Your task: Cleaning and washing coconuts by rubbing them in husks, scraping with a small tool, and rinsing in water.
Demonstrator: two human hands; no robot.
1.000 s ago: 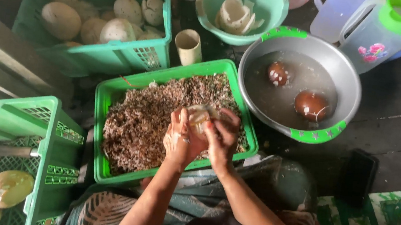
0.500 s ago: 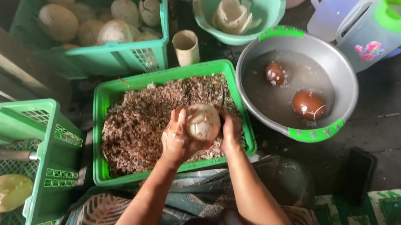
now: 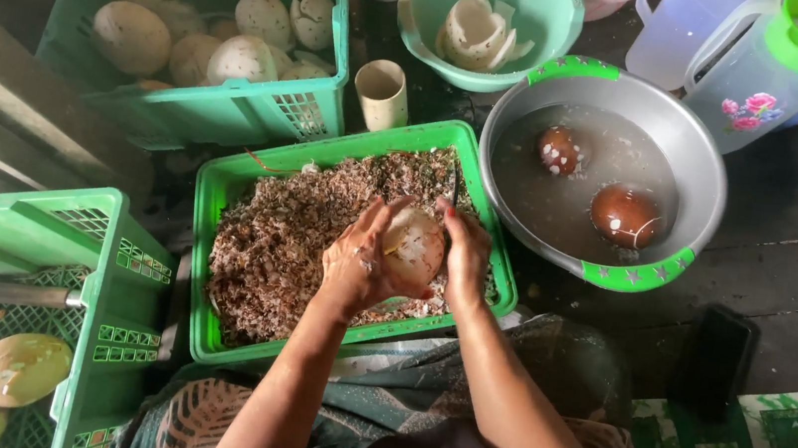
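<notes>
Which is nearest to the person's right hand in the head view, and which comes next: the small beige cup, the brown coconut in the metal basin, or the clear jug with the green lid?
From the right hand:
1. Brown coconut, to its right, floating in the metal basin.
2. Small beige cup, above and left, between the crates.
3. Clear jug, far upper right corner.

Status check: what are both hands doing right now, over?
Left hand and right hand both grip one pale coconut. Held over shavings tray. Nothing in the way.
</notes>
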